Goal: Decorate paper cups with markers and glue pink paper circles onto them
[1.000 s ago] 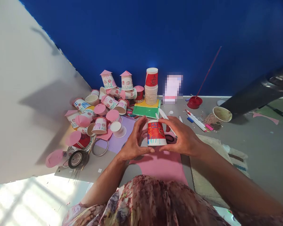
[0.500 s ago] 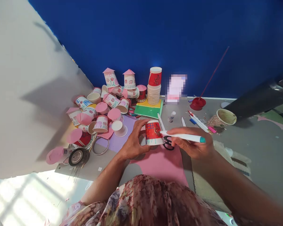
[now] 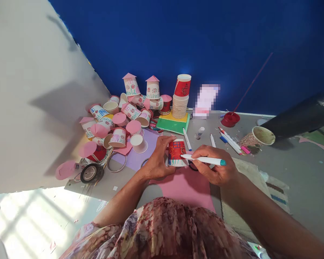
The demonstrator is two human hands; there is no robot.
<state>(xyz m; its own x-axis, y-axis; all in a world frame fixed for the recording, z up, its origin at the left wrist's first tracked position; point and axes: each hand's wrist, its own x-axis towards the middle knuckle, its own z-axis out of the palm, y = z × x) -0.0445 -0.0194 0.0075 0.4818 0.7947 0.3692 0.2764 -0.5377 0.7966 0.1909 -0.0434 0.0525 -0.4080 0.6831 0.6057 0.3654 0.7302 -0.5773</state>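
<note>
Over pink paper (image 3: 182, 187) near the tabletop's (image 3: 310, 172) front edge, the left hand (image 3: 157, 160) pinches a decorated paper cup (image 3: 175, 153); the right hand (image 3: 220, 172) grips a teal-ended marker (image 3: 206, 159), tip at the red band.

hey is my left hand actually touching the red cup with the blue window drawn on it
Touching. The head view shows the left hand curled around the left side of the red cup, thumb against its lower edge.
</note>
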